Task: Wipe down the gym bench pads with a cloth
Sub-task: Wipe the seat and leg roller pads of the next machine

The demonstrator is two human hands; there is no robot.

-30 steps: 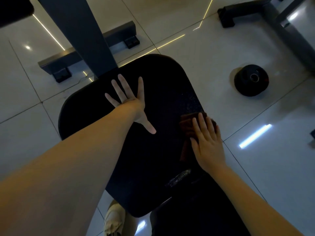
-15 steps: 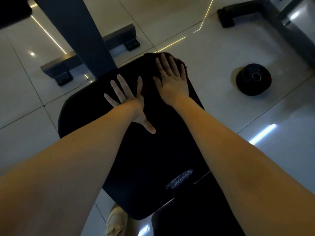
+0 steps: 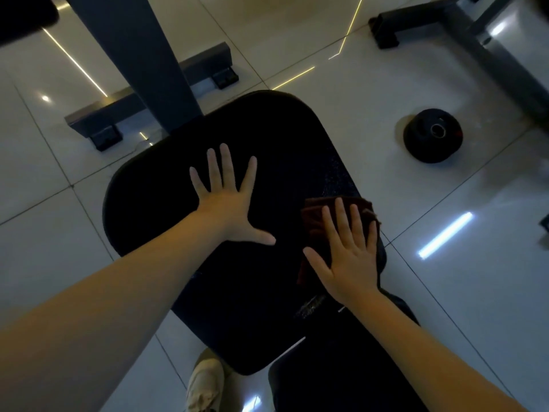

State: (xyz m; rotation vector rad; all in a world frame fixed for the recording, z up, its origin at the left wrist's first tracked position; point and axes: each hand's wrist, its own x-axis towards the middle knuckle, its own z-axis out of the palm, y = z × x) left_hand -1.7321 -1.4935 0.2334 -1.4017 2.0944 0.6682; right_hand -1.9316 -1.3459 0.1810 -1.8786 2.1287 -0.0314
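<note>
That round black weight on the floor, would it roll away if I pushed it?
Probably not. The weight plate lies flat on the tiled floor, so it would likely slide. It looks thick and solid, so it is probably heavy for its size.

The black bench pad (image 3: 166,203) carries both hands — the left hand (image 3: 230,209) lies flat with fingers spread, the right hand (image 3: 350,260) presses a dark red cloth (image 3: 315,221) near the pad's right edge. On the glossy tiled floor (image 3: 475,292) rests a black weight plate (image 3: 432,135), well apart from the pad — and a pale shoe (image 3: 205,382) stands below it.
</note>
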